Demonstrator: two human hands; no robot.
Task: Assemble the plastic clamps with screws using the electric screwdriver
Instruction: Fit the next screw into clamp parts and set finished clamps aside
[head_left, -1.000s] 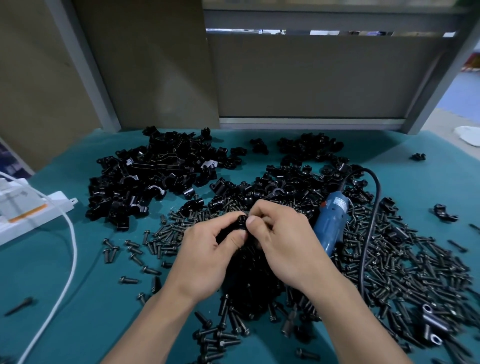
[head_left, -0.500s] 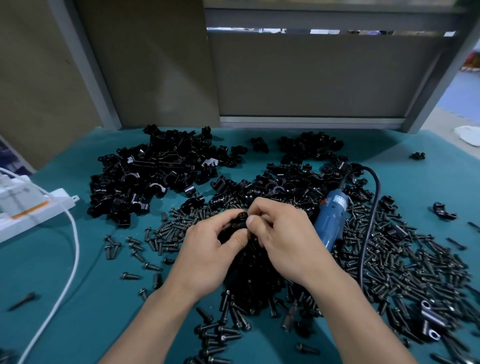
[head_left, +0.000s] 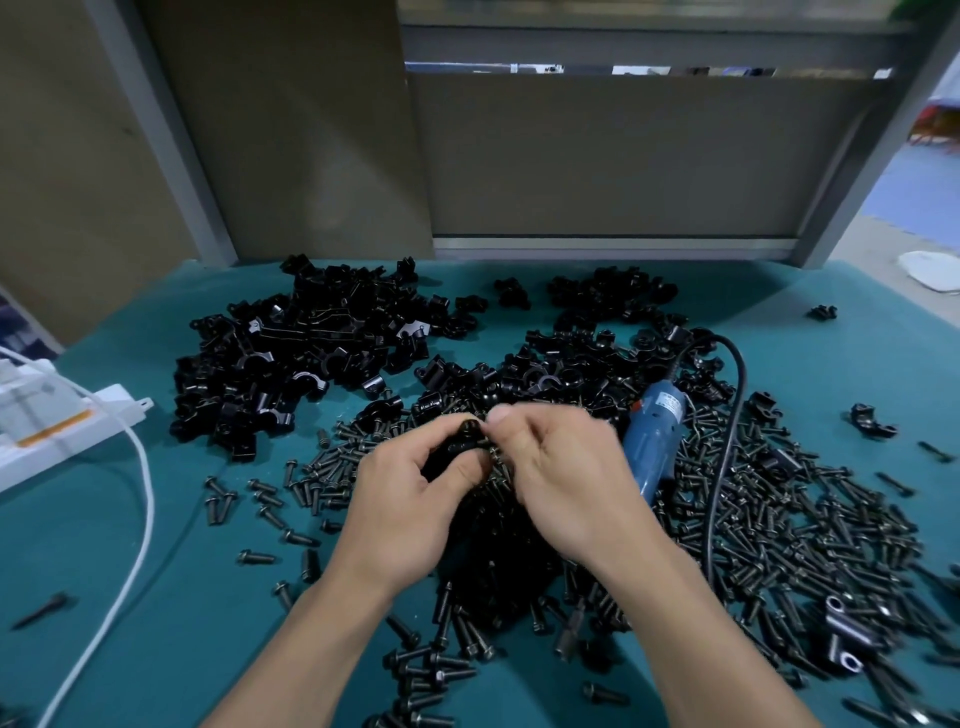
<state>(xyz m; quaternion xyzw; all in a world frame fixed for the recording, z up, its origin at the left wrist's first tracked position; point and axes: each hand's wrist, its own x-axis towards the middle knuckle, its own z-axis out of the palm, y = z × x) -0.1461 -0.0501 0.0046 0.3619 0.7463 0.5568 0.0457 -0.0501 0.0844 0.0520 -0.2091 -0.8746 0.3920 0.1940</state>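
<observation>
Over the screw pile (head_left: 769, 525) on the counter (head_left: 182, 649), left grip (head_left: 410, 499) is clasping a black clamp (head_left: 460, 444) raised for alignment; right grip (head_left: 566, 483) is pinching its top, probably seating a screw, too small to confirm. Electric screwdriver (head_left: 654, 441) is lying beside right wrist, within reach.

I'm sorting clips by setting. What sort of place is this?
Probably a factory assembly bench: heaps of black plastic clamps and screws on a teal table, with a corded blue electric screwdriver.

No legible text found. The electric screwdriver (head_left: 653, 441) carries a pale label near its cord end, but its print is too small and blurred to read.
</observation>
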